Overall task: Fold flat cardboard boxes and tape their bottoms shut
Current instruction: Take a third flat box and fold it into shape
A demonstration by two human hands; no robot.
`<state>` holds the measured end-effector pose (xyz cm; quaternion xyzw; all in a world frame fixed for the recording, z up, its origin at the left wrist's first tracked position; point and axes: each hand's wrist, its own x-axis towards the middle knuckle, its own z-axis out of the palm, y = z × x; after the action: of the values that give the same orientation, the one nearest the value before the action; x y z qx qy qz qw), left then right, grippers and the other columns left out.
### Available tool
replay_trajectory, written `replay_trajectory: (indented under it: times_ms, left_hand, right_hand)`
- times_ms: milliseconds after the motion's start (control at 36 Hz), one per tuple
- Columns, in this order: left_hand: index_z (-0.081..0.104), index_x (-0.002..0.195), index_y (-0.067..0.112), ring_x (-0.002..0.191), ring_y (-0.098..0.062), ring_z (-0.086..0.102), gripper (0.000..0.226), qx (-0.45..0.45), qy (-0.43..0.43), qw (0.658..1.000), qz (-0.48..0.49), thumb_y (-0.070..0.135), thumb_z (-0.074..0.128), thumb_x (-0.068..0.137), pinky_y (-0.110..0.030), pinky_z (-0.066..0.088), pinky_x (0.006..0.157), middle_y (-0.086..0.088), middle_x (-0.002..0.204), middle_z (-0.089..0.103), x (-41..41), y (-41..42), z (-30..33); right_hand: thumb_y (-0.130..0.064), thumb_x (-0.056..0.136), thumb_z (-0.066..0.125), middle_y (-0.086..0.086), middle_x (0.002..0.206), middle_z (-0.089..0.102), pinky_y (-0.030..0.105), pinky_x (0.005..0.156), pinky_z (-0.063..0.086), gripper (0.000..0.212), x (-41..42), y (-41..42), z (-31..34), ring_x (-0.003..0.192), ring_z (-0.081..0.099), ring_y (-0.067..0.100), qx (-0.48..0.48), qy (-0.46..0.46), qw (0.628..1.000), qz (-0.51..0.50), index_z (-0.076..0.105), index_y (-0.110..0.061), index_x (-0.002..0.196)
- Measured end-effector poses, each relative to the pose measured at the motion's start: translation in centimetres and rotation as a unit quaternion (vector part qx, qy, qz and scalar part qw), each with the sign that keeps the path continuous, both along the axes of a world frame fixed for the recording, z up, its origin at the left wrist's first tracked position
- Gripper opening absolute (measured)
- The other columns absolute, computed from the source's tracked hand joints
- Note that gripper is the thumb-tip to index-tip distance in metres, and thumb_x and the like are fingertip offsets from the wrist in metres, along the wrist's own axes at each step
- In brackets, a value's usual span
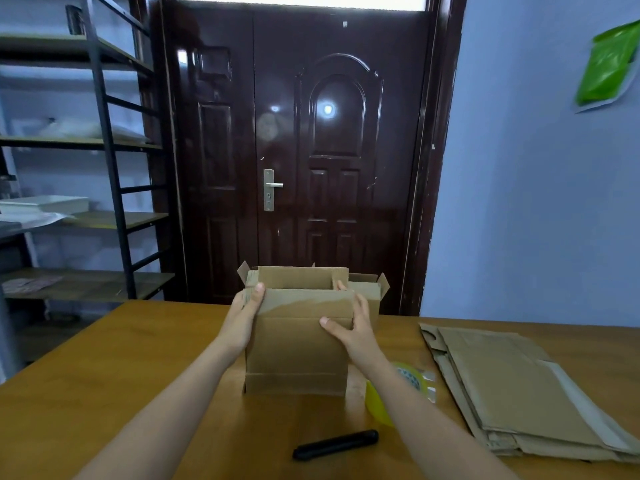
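Observation:
A brown cardboard box (294,355) stands opened up on the wooden table (138,375), flaps raised at the top. My left hand (246,315) grips its upper left corner. My right hand (353,323) holds its upper right edge, thumb on the near face. A yellow tape dispenser (384,400) lies just right of the box, partly hidden by my right forearm. A stack of flat cardboard boxes (512,386) lies at the right of the table. Behind the held box a second folded box (370,289) shows.
A black pen-like tool (336,445) lies on the table near the front edge. A dark wooden door (311,150) stands behind the table. Metal shelving (86,168) is at the left. A green bag (609,64) hangs on the blue wall.

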<state>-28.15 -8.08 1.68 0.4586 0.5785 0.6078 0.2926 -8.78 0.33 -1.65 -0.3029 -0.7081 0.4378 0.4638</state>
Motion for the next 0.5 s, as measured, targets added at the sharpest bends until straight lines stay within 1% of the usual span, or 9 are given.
replay_trajectory:
  times_ms: [56, 111, 139, 194, 250, 278, 361, 417, 500]
  left_hand:
    - [0.050, 0.129, 0.020, 0.105, -0.016, 0.060, 0.082, 0.002, -0.004, 1.000, -0.003, 0.080, 0.042, 0.074, -0.028, 0.049, 0.079, -0.002, 0.120, 0.060, 0.1, 0.0, 0.2]
    - [0.047, 0.130, 0.019, 0.104, -0.015, 0.059, 0.075, 0.003, -0.015, 1.000, 0.001, 0.071, 0.042, 0.077, -0.025, 0.048, 0.075, -0.003, 0.119, 0.059, 0.3, 0.0, 0.2]
    - [0.046, 0.131, 0.018, 0.104, -0.016, 0.059, 0.072, 0.002, -0.019, 1.000, 0.006, 0.067, 0.044, 0.078, -0.025, 0.047, 0.074, -0.003, 0.119, 0.059, 0.3, 0.1, 0.2]
    - [0.045, 0.130, 0.017, 0.102, -0.015, 0.058, 0.063, 0.002, -0.024, 1.000, 0.018, 0.060, 0.049, 0.083, -0.025, 0.046, 0.073, -0.002, 0.116, 0.058, 0.5, 0.2, 0.1]
    - [0.046, 0.125, 0.017, 0.095, -0.012, 0.056, 0.048, 0.001, -0.033, 0.999, 0.039, 0.049, 0.053, 0.089, -0.024, 0.044, 0.069, 0.002, 0.108, 0.058, 0.6, 0.5, 0.0]
    - [0.047, 0.124, 0.017, 0.092, -0.011, 0.056, 0.043, 0.002, -0.036, 0.998, 0.049, 0.044, 0.055, 0.091, -0.024, 0.043, 0.067, 0.003, 0.105, 0.058, 0.7, 0.6, 0.0]
    - [0.053, 0.121, 0.018, 0.096, -0.016, 0.056, 0.034, 0.004, -0.038, 0.997, 0.073, 0.033, 0.058, 0.092, -0.027, 0.043, 0.067, -0.003, 0.114, 0.059, 1.0, 1.1, -0.1]
    - [0.050, 0.130, 0.020, 0.106, -0.019, 0.052, 0.040, 0.005, -0.034, 0.996, 0.080, 0.025, 0.059, 0.092, -0.029, 0.043, 0.073, -0.001, 0.125, 0.052, 0.9, 1.3, -0.2]
    - [0.032, 0.145, 0.024, 0.114, -0.019, 0.046, 0.061, 0.004, -0.022, 0.997, 0.070, 0.016, 0.060, 0.091, -0.033, 0.039, 0.088, 0.001, 0.132, 0.045, 0.6, 1.6, 0.1]
  right_hand:
    - [-0.053, 0.070, 0.070, -0.017, 0.139, 0.025, 0.039, 0.106, 0.041, 0.066, 0.1, 0.1, -0.1, 0.129, 0.038, 0.012, 0.012, -0.019, 1.000, -0.007, 0.045, -0.041, 0.130]
    - [-0.065, 0.065, 0.067, -0.017, 0.141, 0.028, 0.040, 0.108, 0.040, 0.085, 0.2, 0.8, -0.2, 0.130, 0.038, 0.012, 0.027, -0.048, 0.998, -0.020, 0.047, -0.023, 0.137]
    - [-0.068, 0.065, 0.065, -0.016, 0.142, 0.031, 0.041, 0.107, 0.040, 0.086, 0.2, 1.1, 0.0, 0.130, 0.039, 0.012, 0.035, -0.064, 0.997, -0.023, 0.048, -0.022, 0.136]
    - [-0.069, 0.070, 0.062, -0.011, 0.139, 0.040, 0.043, 0.105, 0.042, 0.068, 0.4, 1.5, 0.5, 0.128, 0.042, 0.014, 0.033, -0.083, 0.996, -0.017, 0.053, -0.032, 0.126]
    - [-0.056, 0.084, 0.058, -0.008, 0.133, 0.046, 0.040, 0.103, 0.043, 0.037, 0.4, 1.5, 1.3, 0.125, 0.045, 0.015, 0.021, -0.082, 0.996, -0.008, 0.054, -0.038, 0.116]
    - [-0.048, 0.091, 0.054, -0.008, 0.131, 0.047, 0.038, 0.104, 0.041, 0.029, 0.4, 1.5, 1.6, 0.124, 0.045, 0.015, 0.018, -0.078, 0.997, -0.013, 0.055, -0.034, 0.117]
    - [-0.030, 0.098, 0.046, -0.007, 0.124, 0.047, 0.030, 0.102, 0.036, 0.030, 0.2, 1.7, 2.3, 0.123, 0.044, 0.016, 0.023, -0.093, 0.994, -0.056, 0.056, -0.015, 0.122]
    - [-0.024, 0.096, 0.050, -0.006, 0.125, 0.046, 0.028, 0.101, 0.036, 0.031, 0.0, 1.7, 2.3, 0.124, 0.043, 0.016, 0.016, -0.095, 0.992, -0.077, 0.053, -0.015, 0.126]
    - [-0.021, 0.092, 0.058, -0.005, 0.134, 0.038, 0.029, 0.100, 0.036, 0.059, -0.2, 1.7, 2.5, 0.125, 0.040, 0.015, -0.031, -0.049, 0.995, -0.075, 0.031, -0.025, 0.144]
